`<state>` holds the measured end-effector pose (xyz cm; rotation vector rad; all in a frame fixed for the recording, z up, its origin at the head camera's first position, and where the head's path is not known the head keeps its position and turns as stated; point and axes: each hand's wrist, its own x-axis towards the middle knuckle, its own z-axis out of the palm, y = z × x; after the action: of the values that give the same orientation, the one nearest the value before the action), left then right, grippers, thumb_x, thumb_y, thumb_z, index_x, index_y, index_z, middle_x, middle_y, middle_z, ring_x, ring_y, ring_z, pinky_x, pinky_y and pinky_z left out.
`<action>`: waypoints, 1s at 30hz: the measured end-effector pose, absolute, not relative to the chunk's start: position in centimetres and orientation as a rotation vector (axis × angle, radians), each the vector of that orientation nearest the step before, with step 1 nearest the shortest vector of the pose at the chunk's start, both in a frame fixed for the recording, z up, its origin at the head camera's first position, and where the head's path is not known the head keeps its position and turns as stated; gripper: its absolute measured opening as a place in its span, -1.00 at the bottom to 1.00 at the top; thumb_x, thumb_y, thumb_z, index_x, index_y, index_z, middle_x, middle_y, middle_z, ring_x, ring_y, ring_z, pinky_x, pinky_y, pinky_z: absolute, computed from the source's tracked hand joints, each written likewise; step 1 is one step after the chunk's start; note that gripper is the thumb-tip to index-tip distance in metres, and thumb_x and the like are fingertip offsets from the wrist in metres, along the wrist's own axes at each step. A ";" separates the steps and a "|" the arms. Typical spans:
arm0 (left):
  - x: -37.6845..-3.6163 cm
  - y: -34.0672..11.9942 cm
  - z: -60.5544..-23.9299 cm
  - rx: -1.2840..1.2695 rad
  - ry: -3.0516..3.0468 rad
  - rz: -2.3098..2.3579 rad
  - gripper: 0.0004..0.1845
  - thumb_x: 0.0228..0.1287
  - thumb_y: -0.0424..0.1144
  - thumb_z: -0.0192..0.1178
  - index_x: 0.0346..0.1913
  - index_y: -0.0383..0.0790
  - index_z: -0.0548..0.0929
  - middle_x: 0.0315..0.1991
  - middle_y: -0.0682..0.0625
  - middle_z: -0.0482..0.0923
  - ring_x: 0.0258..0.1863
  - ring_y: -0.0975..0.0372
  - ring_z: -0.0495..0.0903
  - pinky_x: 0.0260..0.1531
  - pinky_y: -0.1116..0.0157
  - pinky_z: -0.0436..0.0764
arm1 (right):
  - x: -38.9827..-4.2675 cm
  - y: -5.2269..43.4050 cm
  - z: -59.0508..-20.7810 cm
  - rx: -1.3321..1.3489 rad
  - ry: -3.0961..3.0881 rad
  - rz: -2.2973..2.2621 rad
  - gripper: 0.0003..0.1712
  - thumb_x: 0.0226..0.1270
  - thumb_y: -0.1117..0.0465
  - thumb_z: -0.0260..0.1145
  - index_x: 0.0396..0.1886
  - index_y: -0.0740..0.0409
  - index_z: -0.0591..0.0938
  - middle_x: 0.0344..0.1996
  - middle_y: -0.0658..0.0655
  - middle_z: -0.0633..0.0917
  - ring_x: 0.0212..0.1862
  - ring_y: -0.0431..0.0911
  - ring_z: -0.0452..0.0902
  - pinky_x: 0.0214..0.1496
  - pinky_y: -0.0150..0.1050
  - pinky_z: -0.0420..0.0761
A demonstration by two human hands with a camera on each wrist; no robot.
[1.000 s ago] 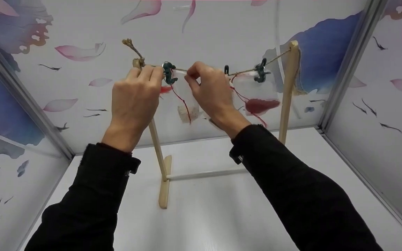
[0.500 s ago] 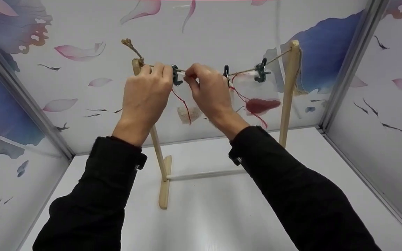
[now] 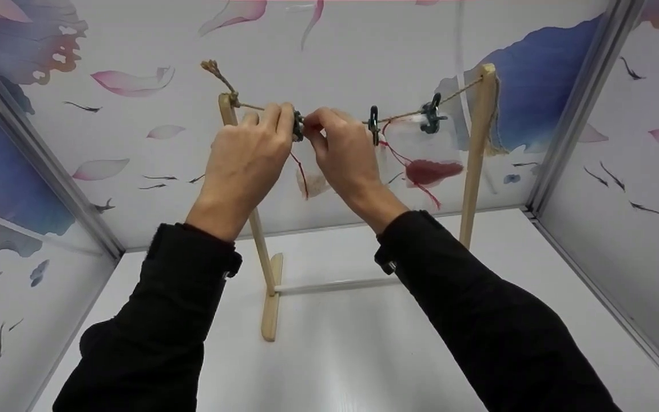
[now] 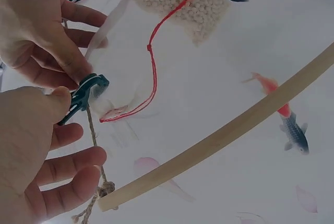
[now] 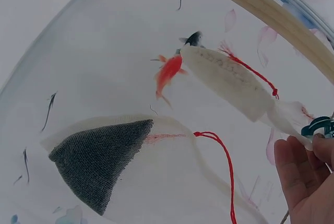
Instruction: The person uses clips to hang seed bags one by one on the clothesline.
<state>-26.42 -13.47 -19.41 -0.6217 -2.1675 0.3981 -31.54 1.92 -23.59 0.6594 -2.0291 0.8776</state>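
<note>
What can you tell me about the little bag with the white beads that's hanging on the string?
The bag is a small pouch of thin see-through white mesh, its bottom filled with small white beads, with a red drawstring trailing from its neck. It hangs from the twine by a dark green clip biting its top. The left hand pinches that clip; the right hand holds the bag's top beside it.

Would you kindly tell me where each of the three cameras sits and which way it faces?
Head: at the person's head, looking forward and down at the wooden rack; shows left hand, right hand, black sleeves.
Left wrist: under the left hand, looking up; shows both hands at the dark green clip.
Right wrist: by the right hand, looking up at the hanging sheer pouches; shows fingertips.
All three views share the white-bead pouch.
</note>
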 end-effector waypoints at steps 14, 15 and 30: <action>-26.9 -14.1 -21.4 -0.673 -2.172 0.290 -0.50 0.59 -0.18 0.06 0.39 -0.44 0.43 -0.01 -0.25 0.61 -0.36 -0.10 0.66 -0.59 0.09 0.61 | -31.3 1.8 -25.5 0.663 -2.030 0.959 -0.85 0.47 0.28 0.32 -0.09 0.26 0.73 -0.17 0.13 0.78 -0.15 -0.10 0.72 -0.17 -0.31 0.66; -27.0 -14.1 -21.6 -0.674 -2.175 0.279 -0.48 0.58 -0.17 0.07 0.41 -0.44 0.41 -0.01 -0.24 0.61 -0.36 -0.10 0.65 -0.58 0.08 0.61 | -31.3 1.8 -25.6 0.670 -2.023 0.969 -0.84 0.46 0.29 0.32 -0.08 0.27 0.73 -0.16 0.14 0.78 -0.15 -0.10 0.73 -0.16 -0.32 0.67; -26.6 -15.1 -23.5 -0.654 -2.168 0.184 -0.45 0.53 -0.19 0.15 0.42 -0.45 0.40 -0.02 -0.27 0.59 -0.32 -0.08 0.66 -0.52 0.08 0.64 | -29.5 3.4 -28.1 0.747 -1.955 1.088 -0.77 0.45 0.28 0.33 0.02 0.29 0.67 -0.08 0.17 0.73 -0.10 -0.08 0.75 -0.09 -0.29 0.69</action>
<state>-26.65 -15.11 -23.54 -0.6543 -2.1678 0.1842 -29.46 3.39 -28.08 0.7470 -1.9550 1.0879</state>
